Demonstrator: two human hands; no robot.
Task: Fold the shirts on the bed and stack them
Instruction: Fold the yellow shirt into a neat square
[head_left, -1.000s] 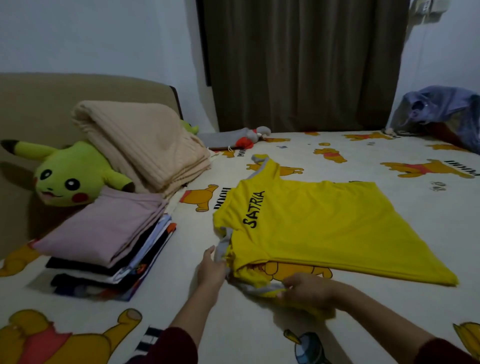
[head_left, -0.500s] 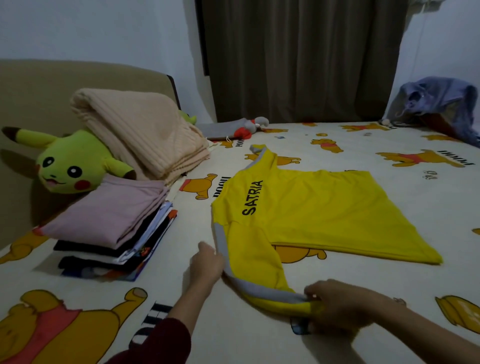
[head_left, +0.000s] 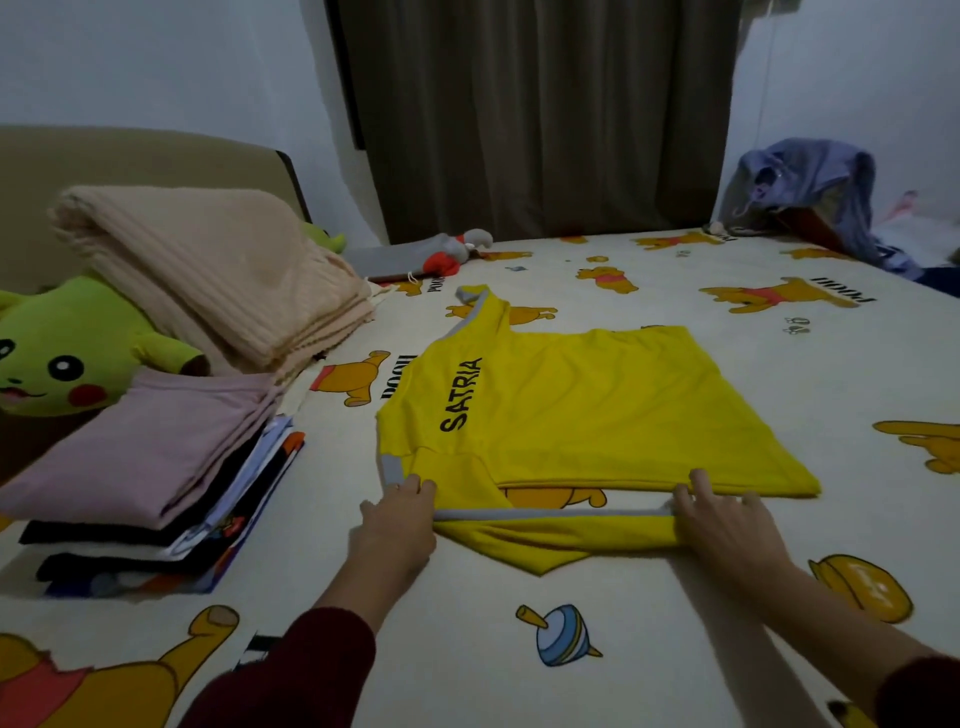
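A yellow shirt (head_left: 576, 410) printed "SATRIA" lies flat on the bed (head_left: 649, 613), back side up. Its near sleeve, edged in grey, is stretched sideways along the near edge. My left hand (head_left: 397, 525) pinches the sleeve at the shoulder end. My right hand (head_left: 719, 525) grips the sleeve's cuff end beside the shirt's hem. To the left stands a stack of folded shirts (head_left: 150, 483) with a pale pink one on top.
A folded beige blanket (head_left: 208, 270) and a green plush toy (head_left: 67, 348) sit behind the stack by the headboard. A heap of blue-grey clothes (head_left: 810, 192) lies at the far right corner. A small grey and red plush (head_left: 452, 252) lies near the dark curtain.
My right hand has drawn the near sleeve out to the right until it lies straight. My left hand has stayed at the shoulder end.
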